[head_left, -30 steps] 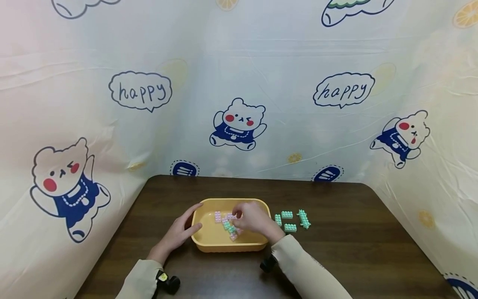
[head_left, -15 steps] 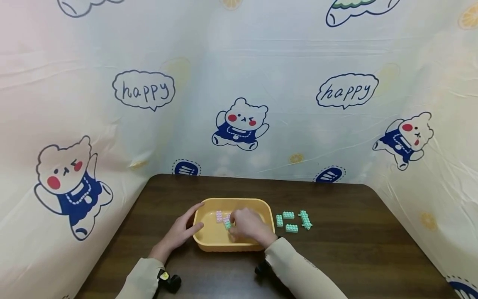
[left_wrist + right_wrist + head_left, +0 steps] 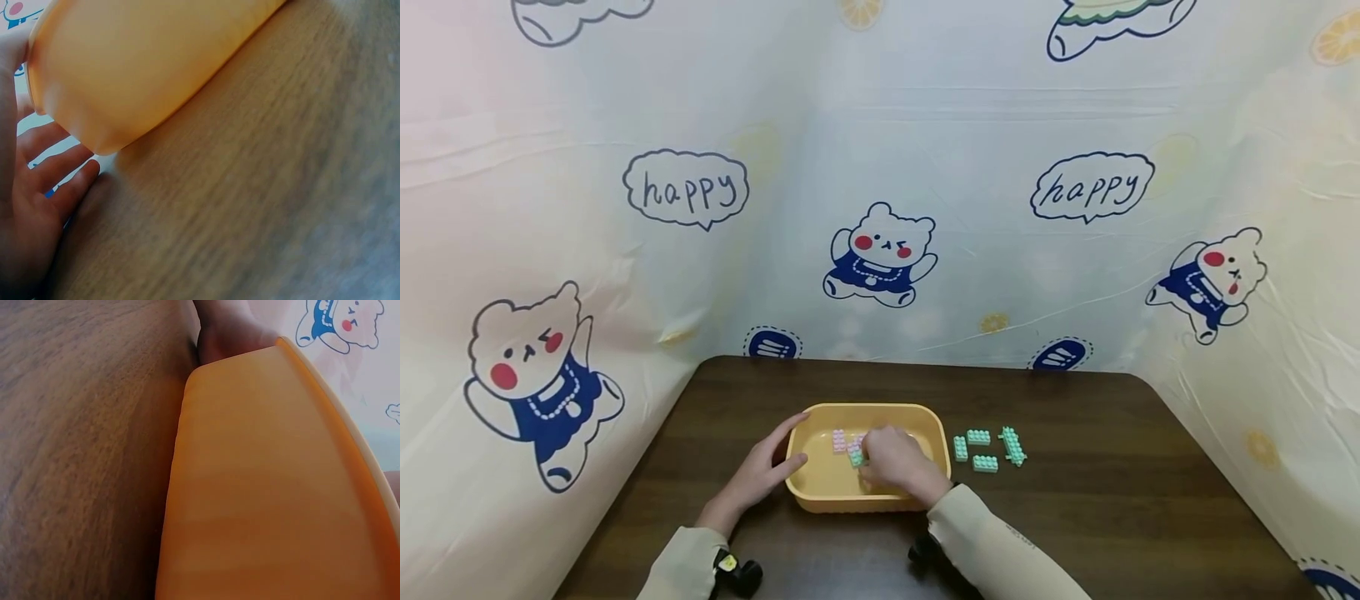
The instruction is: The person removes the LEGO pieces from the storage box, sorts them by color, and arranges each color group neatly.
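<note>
A yellow plastic tray (image 3: pixel 820 482) stands on the table, with pink bricks (image 3: pixel 839 442) and a green brick (image 3: pixel 855 459) showing on its floor. My left hand (image 3: pixel 760 467) holds the tray's left end, its thumb at the rim and its fingers spread along the outer wall (image 3: pixel 150 69) in the left wrist view. Inside the tray, my right hand (image 3: pixel 901 461) is bent down over the bricks with its fingers curled. Its fingertips are mostly hidden, and I cannot tell what they hold. The right wrist view is filled by the tray's front wall (image 3: pixel 262 469).
Just right of the tray lie loose green bricks (image 3: pixel 978 437) and a longer green piece (image 3: pixel 1012 447) with parts jutting out at its ends. The dark wooden table (image 3: pixel 1112 500) extends on both sides. A printed curtain (image 3: pixel 970 167) hangs behind it.
My right hand has moved down and slightly left in the tray, covering bricks that showed a second ago. My left hand stays at the tray's left end.
</note>
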`<state>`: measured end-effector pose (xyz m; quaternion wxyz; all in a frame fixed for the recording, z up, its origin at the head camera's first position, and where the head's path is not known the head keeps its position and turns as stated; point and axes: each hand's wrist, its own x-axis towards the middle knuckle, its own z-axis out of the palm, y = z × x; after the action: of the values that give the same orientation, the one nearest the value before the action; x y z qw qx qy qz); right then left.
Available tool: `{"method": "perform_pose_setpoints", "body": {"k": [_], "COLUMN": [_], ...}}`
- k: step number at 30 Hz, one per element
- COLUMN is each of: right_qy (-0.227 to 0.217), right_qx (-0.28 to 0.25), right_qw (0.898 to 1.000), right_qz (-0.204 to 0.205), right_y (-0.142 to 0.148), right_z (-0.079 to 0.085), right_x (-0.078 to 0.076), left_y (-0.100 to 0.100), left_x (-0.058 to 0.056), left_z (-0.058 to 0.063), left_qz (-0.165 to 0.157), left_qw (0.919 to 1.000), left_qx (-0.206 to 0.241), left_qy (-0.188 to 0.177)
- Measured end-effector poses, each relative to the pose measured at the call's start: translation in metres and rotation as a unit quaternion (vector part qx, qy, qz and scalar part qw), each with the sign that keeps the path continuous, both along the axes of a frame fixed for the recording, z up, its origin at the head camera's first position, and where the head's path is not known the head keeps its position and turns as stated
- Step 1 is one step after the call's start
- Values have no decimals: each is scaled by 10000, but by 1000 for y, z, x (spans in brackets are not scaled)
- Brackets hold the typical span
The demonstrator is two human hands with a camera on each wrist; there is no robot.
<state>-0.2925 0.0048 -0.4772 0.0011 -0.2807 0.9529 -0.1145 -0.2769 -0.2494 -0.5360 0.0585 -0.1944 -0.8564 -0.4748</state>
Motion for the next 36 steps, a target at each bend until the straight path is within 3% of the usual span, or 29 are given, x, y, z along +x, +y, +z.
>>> {"method": "perform_pose_setpoints", "body": {"k": [23, 26, 30, 36], "right_qy": [-215, -221, -236, -425], "right_qx": [-90, -48, -115, -310], "right_qw": [9997, 9997, 9996, 9986], "right_qz": [66, 65, 108, 111], "right_y": [-5, -6, -5, -1], "right_z": [3, 3, 3, 13], "right_x": [3, 3, 1, 1], "left_y": [0, 1, 5, 1], "left_x": [1, 3, 11, 4], "left_z": [0, 4, 20, 6], "left_qz": [-50, -92, -166, -74], "left_qw": [9999, 9999, 9998, 9999], "left_qx": [-53, -81, -77, -55], "left_qy": [79, 78, 80, 86]}}
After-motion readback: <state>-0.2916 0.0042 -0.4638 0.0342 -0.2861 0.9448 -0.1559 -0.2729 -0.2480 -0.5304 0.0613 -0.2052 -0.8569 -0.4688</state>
